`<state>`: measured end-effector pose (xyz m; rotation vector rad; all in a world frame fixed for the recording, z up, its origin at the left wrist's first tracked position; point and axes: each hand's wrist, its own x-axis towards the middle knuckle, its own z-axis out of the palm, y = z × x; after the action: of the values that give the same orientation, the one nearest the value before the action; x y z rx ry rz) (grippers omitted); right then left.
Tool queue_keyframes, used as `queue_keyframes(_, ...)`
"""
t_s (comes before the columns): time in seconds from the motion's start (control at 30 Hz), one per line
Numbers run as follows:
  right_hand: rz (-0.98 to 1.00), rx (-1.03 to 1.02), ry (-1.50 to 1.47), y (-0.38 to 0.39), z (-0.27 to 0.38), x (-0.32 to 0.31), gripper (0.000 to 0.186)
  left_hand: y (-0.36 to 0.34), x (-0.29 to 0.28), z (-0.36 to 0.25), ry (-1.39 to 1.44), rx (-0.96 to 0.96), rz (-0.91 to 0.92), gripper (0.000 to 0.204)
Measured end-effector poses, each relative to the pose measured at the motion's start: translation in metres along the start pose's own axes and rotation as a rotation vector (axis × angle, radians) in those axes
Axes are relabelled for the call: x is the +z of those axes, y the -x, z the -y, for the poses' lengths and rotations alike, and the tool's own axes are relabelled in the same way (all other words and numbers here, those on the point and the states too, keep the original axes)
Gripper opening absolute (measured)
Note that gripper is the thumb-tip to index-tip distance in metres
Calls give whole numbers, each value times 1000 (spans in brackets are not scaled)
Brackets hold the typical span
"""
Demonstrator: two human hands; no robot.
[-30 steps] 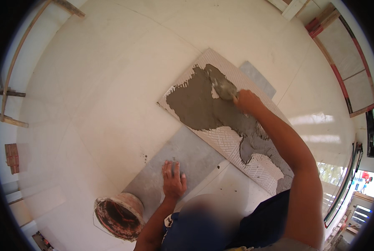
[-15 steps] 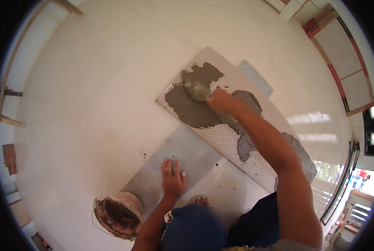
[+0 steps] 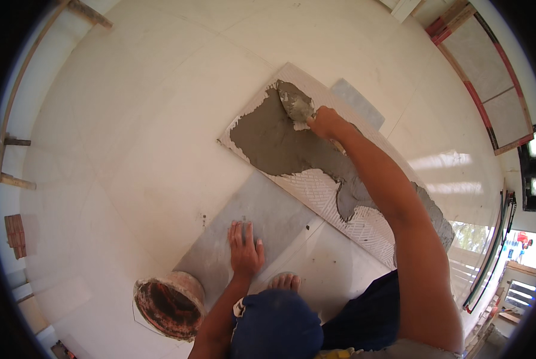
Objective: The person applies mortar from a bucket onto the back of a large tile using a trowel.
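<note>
My right hand (image 3: 328, 123) is closed round the handle of a trowel (image 3: 296, 103). The trowel's blade, smeared with grey, lies on wet mortar (image 3: 274, 140) near the far corner of a large tile. That tile (image 3: 316, 190) has a ribbed pale back facing up, and mortar covers much of its far half, with more patches toward the near right, partly hidden by my forearm. My left hand (image 3: 246, 251) rests flat, fingers stretched out, on a smooth grey tile (image 3: 211, 244) at the near left; it holds nothing.
A mortar-stained bucket (image 3: 171, 304) lies tipped beside the grey tile, close to my left forearm. Another grey tile piece (image 3: 358, 103) shows beyond the ribbed tile. Large framed panels (image 3: 483, 66) stand at the far right. My bare foot (image 3: 285, 281) is near my left hand.
My right hand has moved the trowel a little away and to the right. Mortar now spreads over more of the tile's far corner. The left hand stays on the grey tile.
</note>
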<state>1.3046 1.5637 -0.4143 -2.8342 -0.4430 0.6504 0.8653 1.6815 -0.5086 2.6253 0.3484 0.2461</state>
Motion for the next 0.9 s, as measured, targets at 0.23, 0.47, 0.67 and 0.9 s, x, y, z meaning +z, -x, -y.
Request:
queue_keyframes(0.23,198,-440,166,46,17,22,48,1,-2,3,-21,-11,-3,57)
queue_keyframes(0.47,330,-567,499,55,-15,-12,40,1,6,3,-26,7,-18,58)
queue_keyframes(0.67,350,-549,491,101,-98,-5,41,-2,5,-5,-24,5,-13,59)
queue_keyframes(0.9,307,-514,572,192,-175,-15,40,-1,3,-5,-26,-8,4,60)
